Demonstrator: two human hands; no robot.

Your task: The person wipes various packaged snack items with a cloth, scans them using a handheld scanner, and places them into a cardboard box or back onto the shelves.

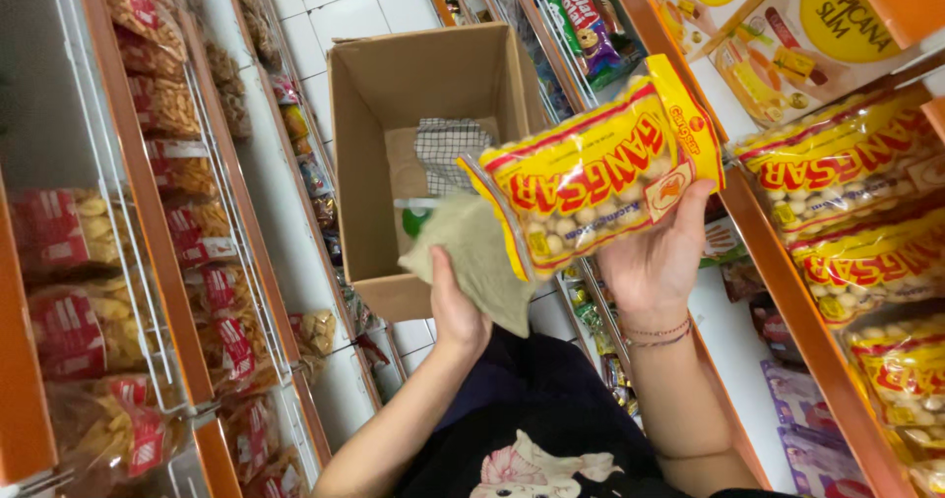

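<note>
Head view: person between shop shelves.
Right hand [658, 262]: grips a yellow snack bag [596, 168], raised beside the shelf [787, 281].
Left hand [455, 306]: clutches a grey cloth [472, 247] against the bag.
Cardboard box [394, 85]: open, behind.

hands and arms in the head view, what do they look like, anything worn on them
Both forearms are bare, with no sleeves in view and no gloves. The right hand has thin cord bracelets, reddish and dark, around its wrist. The left hand and its wrist show no jewellery.
</note>
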